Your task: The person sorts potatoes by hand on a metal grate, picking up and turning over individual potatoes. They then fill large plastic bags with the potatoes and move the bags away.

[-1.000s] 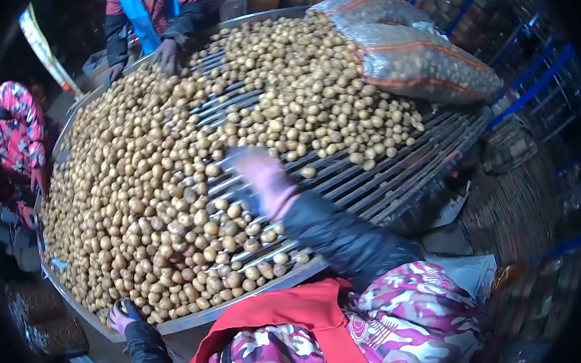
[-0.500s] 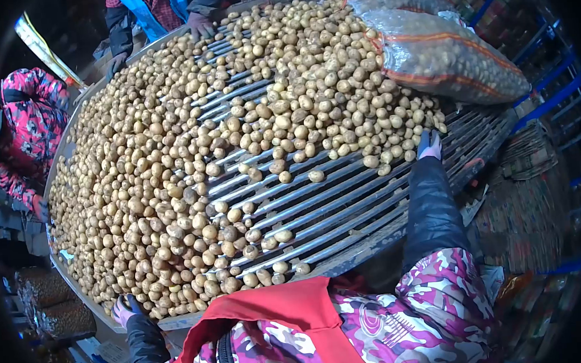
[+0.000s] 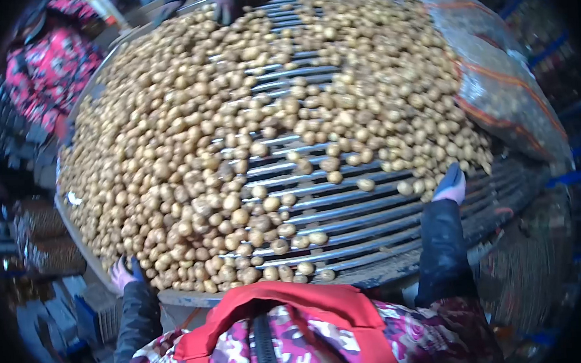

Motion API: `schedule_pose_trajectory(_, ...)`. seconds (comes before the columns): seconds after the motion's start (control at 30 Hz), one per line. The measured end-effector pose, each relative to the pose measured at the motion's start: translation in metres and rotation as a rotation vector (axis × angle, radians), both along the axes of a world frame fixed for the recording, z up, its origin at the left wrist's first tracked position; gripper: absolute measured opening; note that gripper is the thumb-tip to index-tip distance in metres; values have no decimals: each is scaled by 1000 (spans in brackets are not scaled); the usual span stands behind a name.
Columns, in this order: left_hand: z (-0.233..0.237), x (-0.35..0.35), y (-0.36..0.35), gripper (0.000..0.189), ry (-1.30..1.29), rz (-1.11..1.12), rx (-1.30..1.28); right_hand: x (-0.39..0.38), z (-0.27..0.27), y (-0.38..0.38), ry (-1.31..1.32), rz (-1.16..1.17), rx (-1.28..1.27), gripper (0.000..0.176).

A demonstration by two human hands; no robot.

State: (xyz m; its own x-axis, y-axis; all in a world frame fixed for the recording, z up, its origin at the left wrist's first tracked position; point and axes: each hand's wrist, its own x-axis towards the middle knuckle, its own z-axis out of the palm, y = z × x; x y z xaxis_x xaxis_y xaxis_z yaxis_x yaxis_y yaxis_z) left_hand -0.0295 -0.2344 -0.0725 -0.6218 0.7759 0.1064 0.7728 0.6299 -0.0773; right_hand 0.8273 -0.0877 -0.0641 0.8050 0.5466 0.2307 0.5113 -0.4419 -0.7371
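Observation:
Small, round potatoes cover much of a slatted metal sorting table. My left hand, in a pink and dark glove, rests at the table's near left rim with its fingers apart, right beside the potatoes. Farther right, my gloved right hand reaches over the bars with fingers stretched out at the near edge of the right-hand heap. A few loose potatoes lie just left of its fingertips.
Clear plastic sacks with orange stripes lie on the table's far right. A person in a pink patterned jacket stands at the left. Another person's gloved hand is at the far edge. Full bags are stacked at lower left.
The view has shifted, so the table sits farther right. My right hand has drawn back slightly towards me along the heap's edge. My left hand stays at the rim.

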Motion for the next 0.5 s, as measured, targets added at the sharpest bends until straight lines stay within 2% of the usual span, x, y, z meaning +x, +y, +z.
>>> schedule_pose_trajectory(0.07, 8, 8, 2, 46, -72, 25, 26, -59, 17, 8, -34, -37, -20, 56)
schedule_pose_trajectory(0.13, 4, 6, 1, 47, -69, 35, 41, -93, 17, 15, 240, 80, 147, 56)
schedule_pose_trajectory(0.2, 7, 6, 2, 48, -110, 28, 31, -125, 23, 22, 196, 111, 88, 55)
schedule_pose_trajectory(0.27, 8, 9, 3, 48, -110, 47, 32, -148, 18, 35, 41, 172, -85, 60)
schedule_pose_trajectory(0.33, 10, 13, 3, 47, -115, 68, 48, -173, 15, 49, 139, 260, 24, 68)
schedule_pose_trajectory(0.43, 8, 10, 2, 47, -131, 69, 61, -203, 17, 84, 303, 283, 3, 68)
schedule_pose_trajectory(0.5, 9, 12, 2, 47, -116, 38, 60, -231, 17, 99, 143, 362, -20, 67)
